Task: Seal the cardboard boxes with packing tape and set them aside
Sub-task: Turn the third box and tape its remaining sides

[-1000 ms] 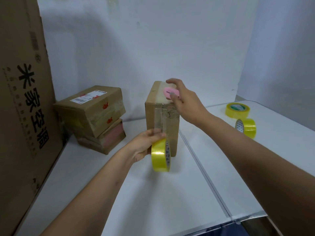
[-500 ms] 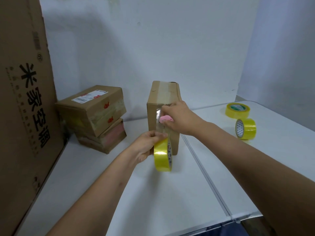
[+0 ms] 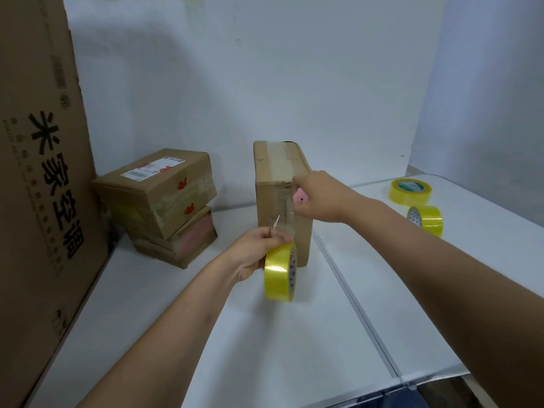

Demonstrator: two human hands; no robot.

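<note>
Box (image 3: 281,201), brown cardboard, standing on end at the middle of your white table (image 3: 265,348), clear tape already across its top and running down the near face. Your left hand (image 3: 257,253) grips a yellow tape roll (image 3: 280,272) just in front of the box's lower edge, fingers curled over the roll's top, with a strip of tape (image 3: 284,222) stretched from the roll up onto the box face. Your right hand (image 3: 319,197) is at the box's upper right corner, fingers closed around a small pink object (image 3: 300,198) held against the tape strip; what the pink object is cannot be told. Two more boxes (image 3: 162,204), stacked one on the other, sit at the left rear of the table, the upper one with a white label. Large carton (image 3: 38,187) with black printed characters stands along the left edge. Two spare rolls (image 3: 418,201) of yellow tape at the right rear, one lying flat and one on its edge just in front of it.
</note>
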